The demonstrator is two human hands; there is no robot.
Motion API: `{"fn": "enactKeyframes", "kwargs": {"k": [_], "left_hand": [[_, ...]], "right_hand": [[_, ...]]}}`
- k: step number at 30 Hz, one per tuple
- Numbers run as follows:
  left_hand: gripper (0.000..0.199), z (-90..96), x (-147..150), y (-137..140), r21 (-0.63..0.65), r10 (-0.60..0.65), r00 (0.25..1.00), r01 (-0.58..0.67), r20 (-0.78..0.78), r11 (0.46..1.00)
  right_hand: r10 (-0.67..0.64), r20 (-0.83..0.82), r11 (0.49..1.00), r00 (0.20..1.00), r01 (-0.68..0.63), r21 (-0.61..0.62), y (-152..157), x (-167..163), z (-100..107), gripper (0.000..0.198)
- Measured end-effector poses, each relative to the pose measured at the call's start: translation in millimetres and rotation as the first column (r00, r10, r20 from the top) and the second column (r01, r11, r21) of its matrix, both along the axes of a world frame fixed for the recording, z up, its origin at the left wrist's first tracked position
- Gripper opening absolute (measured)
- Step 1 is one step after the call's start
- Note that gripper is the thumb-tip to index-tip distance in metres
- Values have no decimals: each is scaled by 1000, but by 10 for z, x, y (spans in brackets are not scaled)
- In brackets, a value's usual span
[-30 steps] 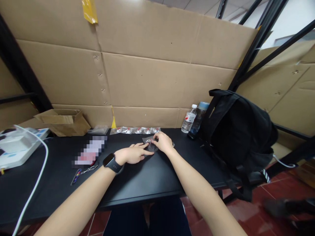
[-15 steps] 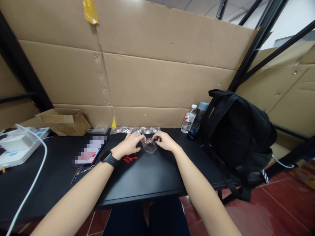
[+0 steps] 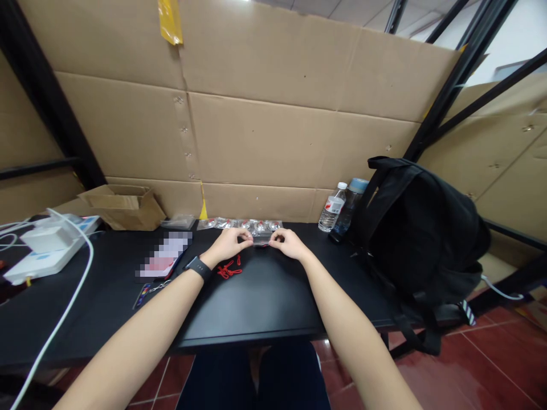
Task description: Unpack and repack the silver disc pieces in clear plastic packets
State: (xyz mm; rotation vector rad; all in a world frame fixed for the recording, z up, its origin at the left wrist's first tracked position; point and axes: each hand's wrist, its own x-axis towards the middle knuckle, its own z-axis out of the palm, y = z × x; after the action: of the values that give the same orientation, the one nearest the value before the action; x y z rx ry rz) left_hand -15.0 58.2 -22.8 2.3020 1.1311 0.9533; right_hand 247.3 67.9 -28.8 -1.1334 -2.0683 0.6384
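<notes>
Between my two hands is a small clear plastic bag (image 3: pixel 261 237), pinched at either side and held above the black table. My left hand (image 3: pixel 232 244), with a dark watch at the wrist, grips its left edge. On its right edge are the closed fingertips of my right hand (image 3: pixel 288 244). What lies inside the bag is hard to make out. Several red cords (image 3: pixel 228 270) lie loose on the table beside my left wrist. Behind the hands stretches a row of clear packets (image 3: pixel 222 224), holding round silvery pieces with bits of red.
On the left are a phone (image 3: pixel 166 255), a keychain (image 3: pixel 143 296), an open brown paper bag (image 3: pixel 123 208) and a white power strip (image 3: pixel 51 256) with a cable. Two bottles (image 3: pixel 332 209) and a black backpack (image 3: pixel 423 245) stand right. A cardboard wall (image 3: pixel 265 136) closes the back.
Both hands have closed on the bag's edges and lifted it from lying tilted over the table to a flatter, edge-on position. The camera view has shifted slightly left.
</notes>
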Motion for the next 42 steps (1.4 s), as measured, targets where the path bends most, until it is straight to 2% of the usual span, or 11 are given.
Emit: {"fn": "enactKeyframes", "kwargs": {"k": [3, 6, 9, 12, 14, 19, 21, 25, 30, 34, 42], "left_hand": [[29, -56, 33, 12, -100, 106, 992, -99, 65, 990], [43, -41, 78, -33, -120, 217, 976, -213, 21, 970], [43, 16, 140, -111, -82, 271, 959, -277, -78, 957], [36, 49, 210, -174, -35, 296, 941, -305, -165, 952], [29, 51, 245, -200, 7, 301, 927, -307, -222, 952], [29, 4, 258, -245, 150, 292, 880, -254, -374, 956], [33, -33, 242, -247, 161, 279, 868, -232, -412, 959], [40, -91, 207, -205, 107, 240, 873, -215, -425, 971], [42, -19, 186, -155, 9, 238, 886, -255, -397, 967], [32, 43, 162, -121, -93, 265, 903, -313, -339, 945], [24, -37, 73, 24, -82, 297, 937, -316, -182, 945]], "right_hand": [[-40, 5, 997, 999, 40, -67, 26, -9, -24, 12], [-92, 50, 994, 995, 95, -63, 7, -52, -39, 17], [-217, 192, 976, 957, 215, 28, -63, -130, -47, 20], [-410, 316, 912, 856, 391, 122, -167, -226, -31, 20], [-479, 340, 878, 809, 440, 190, -238, -284, 3, 12], [-321, 431, 917, 843, 163, 365, -364, -374, 102, 26], [-263, 491, 933, 830, 90, 347, -385, -391, 105, 30], [-230, 543, 956, 808, 83, 281, -374, -391, 66, 33], [-221, 432, 967, 874, 138, 216, -304, -367, 63, 20], [-279, 275, 958, 920, 246, 147, -275, -384, 94, 17], [-304, 5, 953, 953, 304, -20, -238, -396, 73, 16]]}}
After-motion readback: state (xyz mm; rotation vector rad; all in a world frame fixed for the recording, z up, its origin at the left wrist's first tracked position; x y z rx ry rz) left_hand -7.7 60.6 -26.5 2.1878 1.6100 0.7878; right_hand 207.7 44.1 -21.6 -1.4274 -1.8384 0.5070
